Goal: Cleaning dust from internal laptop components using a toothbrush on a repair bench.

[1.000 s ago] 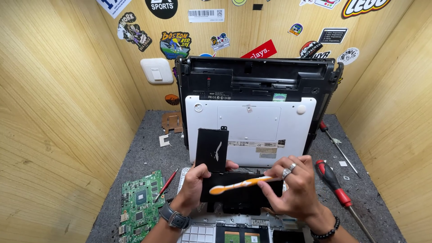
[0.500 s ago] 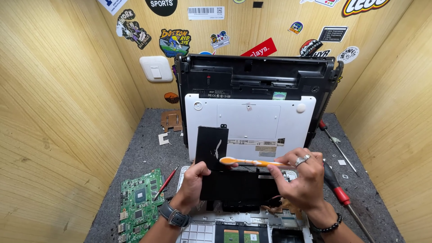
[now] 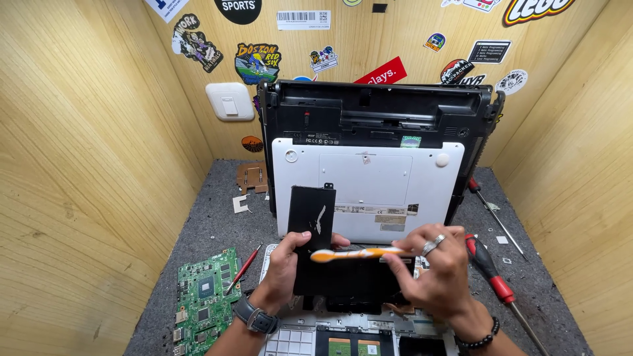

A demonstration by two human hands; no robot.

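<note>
While gripped by right hand [image 3: 438,270] — orange toothbrush [image 3: 359,254], below white rectangular label [image 3: 390,219].

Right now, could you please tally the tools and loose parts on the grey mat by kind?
Screwdrivers: 3
Green circuit boards: 1
Orange-and-white toothbrushes: 1
Black L-shaped panels: 1
Total: 6

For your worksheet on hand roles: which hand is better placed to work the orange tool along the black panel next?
Right. The right hand already grips the orange tool lying across the black panel; the left hand steadies that panel.
</note>
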